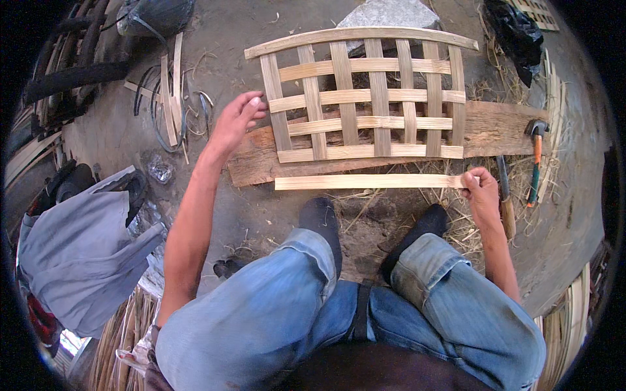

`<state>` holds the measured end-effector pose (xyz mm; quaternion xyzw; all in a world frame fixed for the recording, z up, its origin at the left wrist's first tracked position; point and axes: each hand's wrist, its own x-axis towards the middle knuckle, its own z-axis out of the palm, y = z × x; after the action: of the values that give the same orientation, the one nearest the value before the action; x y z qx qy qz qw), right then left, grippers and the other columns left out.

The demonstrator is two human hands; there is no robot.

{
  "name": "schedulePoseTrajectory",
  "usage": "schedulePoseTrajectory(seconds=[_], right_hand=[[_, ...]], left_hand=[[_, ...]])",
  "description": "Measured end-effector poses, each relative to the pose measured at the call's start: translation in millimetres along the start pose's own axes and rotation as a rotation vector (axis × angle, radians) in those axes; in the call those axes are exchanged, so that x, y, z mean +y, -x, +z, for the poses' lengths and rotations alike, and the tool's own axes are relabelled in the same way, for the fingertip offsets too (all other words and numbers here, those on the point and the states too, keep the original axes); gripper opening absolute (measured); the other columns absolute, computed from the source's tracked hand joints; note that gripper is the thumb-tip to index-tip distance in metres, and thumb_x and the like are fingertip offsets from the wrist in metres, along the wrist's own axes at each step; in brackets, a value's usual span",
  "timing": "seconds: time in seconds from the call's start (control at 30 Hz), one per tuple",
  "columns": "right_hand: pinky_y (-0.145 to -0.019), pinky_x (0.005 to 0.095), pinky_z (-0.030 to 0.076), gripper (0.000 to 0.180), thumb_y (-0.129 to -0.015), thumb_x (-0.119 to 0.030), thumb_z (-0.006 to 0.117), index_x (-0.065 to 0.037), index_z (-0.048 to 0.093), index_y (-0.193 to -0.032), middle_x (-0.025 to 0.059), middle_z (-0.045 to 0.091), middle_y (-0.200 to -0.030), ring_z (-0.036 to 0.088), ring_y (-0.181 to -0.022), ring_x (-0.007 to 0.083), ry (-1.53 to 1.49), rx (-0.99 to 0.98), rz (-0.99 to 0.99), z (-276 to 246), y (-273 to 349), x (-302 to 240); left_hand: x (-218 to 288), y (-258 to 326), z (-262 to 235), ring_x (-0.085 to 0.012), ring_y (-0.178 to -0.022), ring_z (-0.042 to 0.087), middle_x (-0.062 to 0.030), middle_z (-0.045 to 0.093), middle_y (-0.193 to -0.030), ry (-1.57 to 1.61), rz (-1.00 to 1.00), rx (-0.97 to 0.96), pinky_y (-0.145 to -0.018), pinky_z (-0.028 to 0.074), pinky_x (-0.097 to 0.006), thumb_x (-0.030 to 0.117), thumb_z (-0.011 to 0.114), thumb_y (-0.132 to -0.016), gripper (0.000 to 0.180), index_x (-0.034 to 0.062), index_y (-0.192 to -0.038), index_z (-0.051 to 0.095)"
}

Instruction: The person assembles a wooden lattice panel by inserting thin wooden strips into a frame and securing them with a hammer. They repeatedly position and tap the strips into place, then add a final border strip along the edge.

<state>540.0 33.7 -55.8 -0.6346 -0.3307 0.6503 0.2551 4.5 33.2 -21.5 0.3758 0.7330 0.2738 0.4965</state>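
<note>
One loose bamboo strip [368, 182], just below the woven lattice [365, 98], is pinched by the right hand [481, 190]; the lattice's left edge is steadied by the left hand's [235, 120] loose fingertips. Weaving it in likely follows.

Your woven bamboo lattice [362, 94] is covering the middle of the wooden plank [495, 130] and part of the grey stone [391, 13], which the top edge is also cutting off. Your right hand [482, 192] is hiding the loose strip's [368, 182] end.

The person wears faded blue jeans with rolled cuffs, black socks, and bare forearms.
</note>
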Motion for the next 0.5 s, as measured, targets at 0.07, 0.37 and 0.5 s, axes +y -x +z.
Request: schedulePoseTrajectory(seconds=[0.07,0.37,0.5], right_hand=[[-0.06,0.0226,0.047,0.014,-0.09,-0.019,0.072,-0.011,0.061,-0.095,-0.0012,0.064,-0.084,0.057,-0.072,0.0071,0.002,0.019,0.017,10.5,-4.7,1.9],[-0.072,0.0268,0.052,0.027,-0.096,-0.016,0.062,-0.005,0.059,-0.121,0.0041,0.064,-0.099,0.061,-0.086,0.0112,-0.266,-0.038,0.09,12.0,3.1,5.9],[-0.069,0.0233,0.054,0.023,-0.094,-0.006,0.063,-0.002,0.057,-0.116,0.0054,0.065,-0.097,0.064,-0.081,0.0125,-0.237,0.0,0.098,13.1,2.6,-2.7]], left_hand=[[2.0,-12.0,6.6,-0.0121,-0.094,0.06,-0.0035,0.065,-0.104,0.028,-0.067,-0.086,-0.084,0.049,-0.03,0.03,0.055,-0.1,0.036,0.0052,-0.127,0.056],[0.3,-12.9,7.5,-0.0048,-0.083,0.054,0.0061,0.06,-0.093,0.058,-0.094,-0.128,-0.076,0.046,-0.024,0.027,0.055,-0.099,0.02,0.0121,-0.113,0.059],[8.0,-12.2,9.3,-0.0025,-0.08,0.052,0.0088,0.058,-0.09,0.102,-0.108,-0.143,-0.074,0.044,-0.023,0.027,0.053,-0.1,0.017,0.0143,-0.11,0.058]])
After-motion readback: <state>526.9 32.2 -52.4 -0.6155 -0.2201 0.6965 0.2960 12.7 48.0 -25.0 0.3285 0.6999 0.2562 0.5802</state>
